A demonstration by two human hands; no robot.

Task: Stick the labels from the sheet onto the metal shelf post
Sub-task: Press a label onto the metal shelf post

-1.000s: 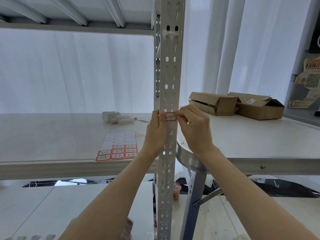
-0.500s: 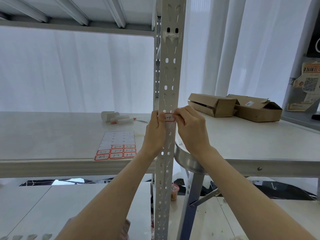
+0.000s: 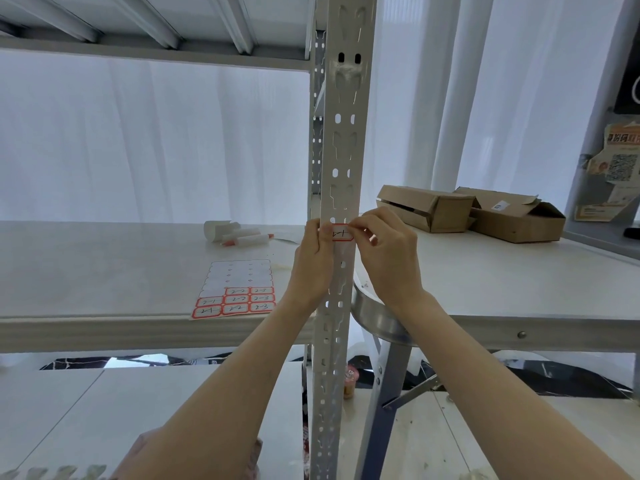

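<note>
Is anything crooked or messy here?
Nothing is spilled or broken. The label sheet lies a bit askew, one corner at the shelf front edge. The cardboard boxes have open flaps. The label on the post looks level.

White marble-look shelf board [image 3: 104, 271]: red-bordered label sheet [image 3: 235, 292] flat at front edge, top rows peeled; white markers w/ orange tips [image 3: 242, 237] further back. White tabletop [image 3: 502, 289] at right: long brown cardboard box [image 3: 426, 209] touching 2nd flap-open cardboard box [image 3: 516, 221].
</note>
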